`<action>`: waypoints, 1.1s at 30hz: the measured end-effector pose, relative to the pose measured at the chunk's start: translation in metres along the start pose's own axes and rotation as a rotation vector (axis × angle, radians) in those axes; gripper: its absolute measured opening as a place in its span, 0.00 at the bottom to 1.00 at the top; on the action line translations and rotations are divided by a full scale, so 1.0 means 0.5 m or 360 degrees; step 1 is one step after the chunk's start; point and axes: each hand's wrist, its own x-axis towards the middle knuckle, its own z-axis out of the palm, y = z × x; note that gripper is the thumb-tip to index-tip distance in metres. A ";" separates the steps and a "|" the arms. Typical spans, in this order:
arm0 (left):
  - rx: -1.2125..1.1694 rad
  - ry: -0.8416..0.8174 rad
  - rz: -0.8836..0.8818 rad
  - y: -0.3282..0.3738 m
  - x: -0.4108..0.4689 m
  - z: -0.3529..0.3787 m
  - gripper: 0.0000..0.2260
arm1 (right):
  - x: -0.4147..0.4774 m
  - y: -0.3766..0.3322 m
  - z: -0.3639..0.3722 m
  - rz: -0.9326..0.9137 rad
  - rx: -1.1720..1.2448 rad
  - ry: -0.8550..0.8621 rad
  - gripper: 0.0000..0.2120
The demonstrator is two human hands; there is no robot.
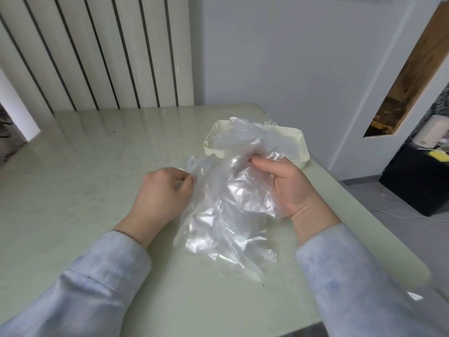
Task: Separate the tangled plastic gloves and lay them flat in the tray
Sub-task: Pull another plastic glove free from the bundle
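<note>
A crumpled bundle of clear plastic gloves [226, 215] hangs between my hands and drapes onto the pale green table. My right hand [289, 188] grips the upper right part of the bundle, thumb curled over the film. My left hand [165, 193] pinches a thin edge of one glove at the bundle's upper left. Behind them stands a cream rectangular tray [305, 148] with clear glove film [272, 137] lying across it and sticking out over its far rim.
The table [85, 166] ends close to the tray on the right, with grey floor beyond. A black cabinet [418, 176] stands on the floor at the right. A ribbed wall panel [97, 52] rises behind the table's far edge.
</note>
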 end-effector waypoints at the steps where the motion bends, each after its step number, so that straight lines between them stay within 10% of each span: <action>1: -0.0093 0.0101 -0.0063 0.003 0.001 -0.002 0.13 | -0.003 0.000 0.002 -0.0019 0.0053 -0.0063 0.12; 8: -0.0973 0.0338 -0.0292 0.037 -0.001 -0.027 0.07 | -0.002 -0.002 0.012 0.0009 0.0003 0.0065 0.10; 20: -0.1370 0.0516 -0.0223 0.046 0.003 -0.040 0.10 | 0.016 0.011 -0.006 0.0222 -0.0202 0.0310 0.08; 29: -0.2649 -0.0372 -0.1173 0.037 0.016 -0.059 0.33 | 0.017 0.008 -0.003 0.0275 -0.0303 0.0428 0.08; 33: -0.2237 -0.0352 -0.1062 0.046 0.015 -0.052 0.13 | 0.018 0.010 -0.003 0.0326 -0.0284 0.0428 0.08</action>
